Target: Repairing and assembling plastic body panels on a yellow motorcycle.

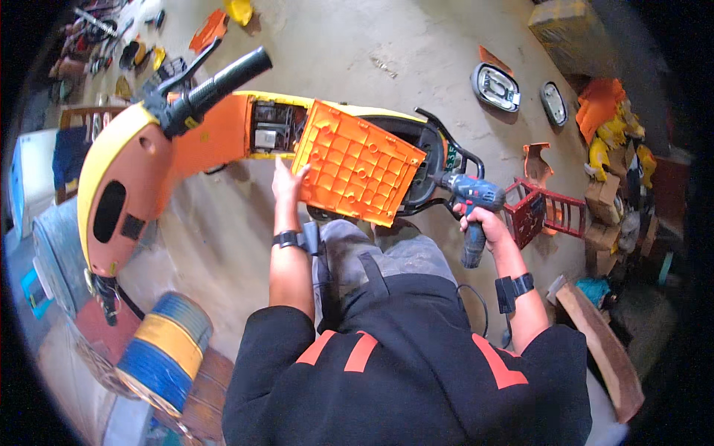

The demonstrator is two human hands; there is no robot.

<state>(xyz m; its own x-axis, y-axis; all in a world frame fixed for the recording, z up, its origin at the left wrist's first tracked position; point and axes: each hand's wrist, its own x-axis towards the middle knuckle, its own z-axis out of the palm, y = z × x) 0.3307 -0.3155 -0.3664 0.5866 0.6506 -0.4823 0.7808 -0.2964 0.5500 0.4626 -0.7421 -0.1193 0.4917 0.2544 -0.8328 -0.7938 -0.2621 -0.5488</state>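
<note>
My left hand (288, 181) grips the left edge of an orange plastic panel (361, 163), its thumb by the rim and some fingers hidden. The panel's ribbed grid side faces up, and it lies tilted over the body of a yellow and orange scooter (212, 134). Left of the panel, an open compartment (277, 128) shows dark parts and a pale block. In my right hand (482, 223) is a blue and black cordless drill (477, 195), fingers wrapped around its handle. The drill's nose points left toward the scooter's black rear rack (465, 156), right of the panel.
The scooter's handlebar grip (230, 80) juts out at the left. A small red stool (528, 212) stands right of the drill. Two oval parts (496, 88) lie on the floor behind. A striped drum (167, 349) is at lower left, cardboard boxes (604, 197) at right.
</note>
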